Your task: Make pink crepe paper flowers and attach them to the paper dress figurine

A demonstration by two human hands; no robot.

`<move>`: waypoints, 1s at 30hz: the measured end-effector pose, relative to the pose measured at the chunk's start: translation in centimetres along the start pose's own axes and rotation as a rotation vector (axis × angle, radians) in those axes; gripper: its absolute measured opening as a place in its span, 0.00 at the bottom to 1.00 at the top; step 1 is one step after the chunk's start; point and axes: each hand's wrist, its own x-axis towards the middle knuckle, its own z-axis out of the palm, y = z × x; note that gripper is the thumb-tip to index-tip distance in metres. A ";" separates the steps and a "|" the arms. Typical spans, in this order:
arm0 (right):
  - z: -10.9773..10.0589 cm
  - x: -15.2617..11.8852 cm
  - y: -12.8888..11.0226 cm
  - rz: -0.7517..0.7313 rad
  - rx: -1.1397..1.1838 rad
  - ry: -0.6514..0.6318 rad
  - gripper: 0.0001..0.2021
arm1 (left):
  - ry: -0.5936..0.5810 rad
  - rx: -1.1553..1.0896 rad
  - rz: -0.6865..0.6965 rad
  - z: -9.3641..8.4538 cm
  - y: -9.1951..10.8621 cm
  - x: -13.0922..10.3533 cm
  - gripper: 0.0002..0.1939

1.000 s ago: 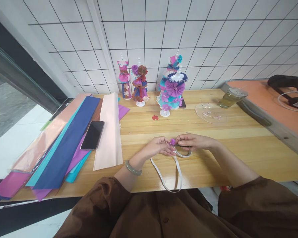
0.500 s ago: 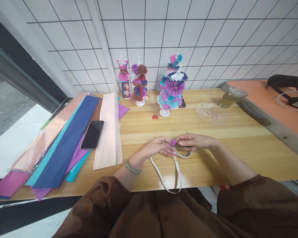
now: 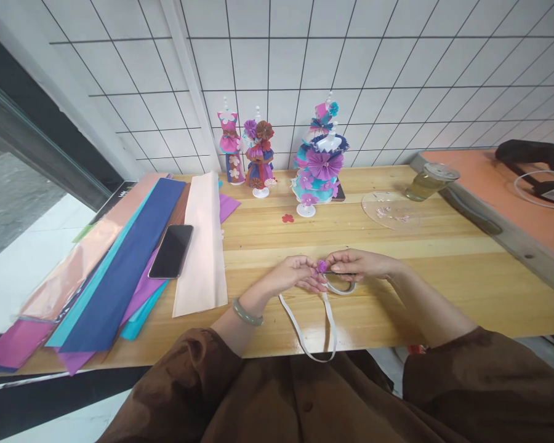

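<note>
A small purple paper flower (image 3: 321, 266) is between my two hands, near the front of the table. My left hand (image 3: 300, 274), below a green bangle, pinches the flower from its left side. On the other side, my right hand (image 3: 357, 263) has its fingers closed on a thin dark tool (image 3: 344, 273), whose tip reaches the flower. A white ribbon (image 3: 330, 320) hangs in a long loop beneath my left hand and curls in a smaller loop under my right hand. What lies behind the fingers is hidden.
Coloured paper sheets (image 3: 115, 264) and a phone (image 3: 171, 251) lie on the left. Decorated dress forms (image 3: 323, 166) stand by the tiled wall. A red paper flower (image 3: 287, 218), a clear plate (image 3: 390, 210) and a lidded cup (image 3: 429, 182) are on the table (image 3: 452, 277).
</note>
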 end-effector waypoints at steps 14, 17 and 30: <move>1.9 -0.9 0.4 -0.095 -0.199 0.352 0.27 | 0.178 -0.068 0.035 -0.5 0.3 0.3 0.11; 3.2 -0.7 1.5 -0.161 -0.284 0.496 0.34 | 0.198 -0.101 0.059 -0.7 0.2 0.3 0.12; 5.8 -1.8 3.1 -0.123 -0.672 0.693 0.27 | 0.221 -0.020 0.067 -0.2 0.3 0.1 0.14</move>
